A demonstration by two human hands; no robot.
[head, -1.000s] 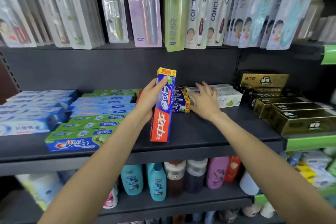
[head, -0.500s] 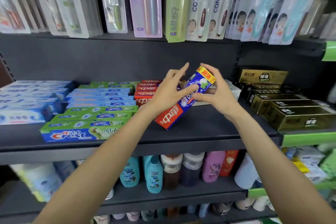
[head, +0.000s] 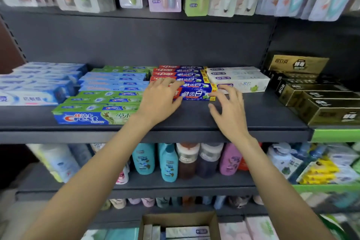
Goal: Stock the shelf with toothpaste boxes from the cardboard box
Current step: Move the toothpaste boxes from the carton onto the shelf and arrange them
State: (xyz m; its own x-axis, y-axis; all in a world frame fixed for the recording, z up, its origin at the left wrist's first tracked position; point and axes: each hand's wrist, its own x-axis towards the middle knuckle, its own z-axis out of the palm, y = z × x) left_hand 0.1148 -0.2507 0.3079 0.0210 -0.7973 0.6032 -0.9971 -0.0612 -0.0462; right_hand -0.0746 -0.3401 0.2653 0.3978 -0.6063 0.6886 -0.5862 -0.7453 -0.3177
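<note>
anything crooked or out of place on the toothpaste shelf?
Nothing stands out. The red-and-blue toothpaste box lies flat, square with its row, both hands at its ends. Neighbouring rows look tidy.

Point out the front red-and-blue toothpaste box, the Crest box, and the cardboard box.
front red-and-blue toothpaste box (head: 196, 94), head view, on its blue front face.
Crest box (head: 83, 118), head view, on the red logo.
cardboard box (head: 178, 218), head view, on its far brown flap.

Two hands are on the shelf, the left hand (head: 158, 101) and the right hand (head: 229, 111). Red-and-blue toothpaste boxes (head: 196, 93): five. White toothpaste boxes (head: 239, 83): four, I think, the back ones blur together. Two teal bottles (head: 168, 161) and two dark bottles (head: 188, 160) stand below. One cardboard box (head: 179, 220) sits lowest.
</note>
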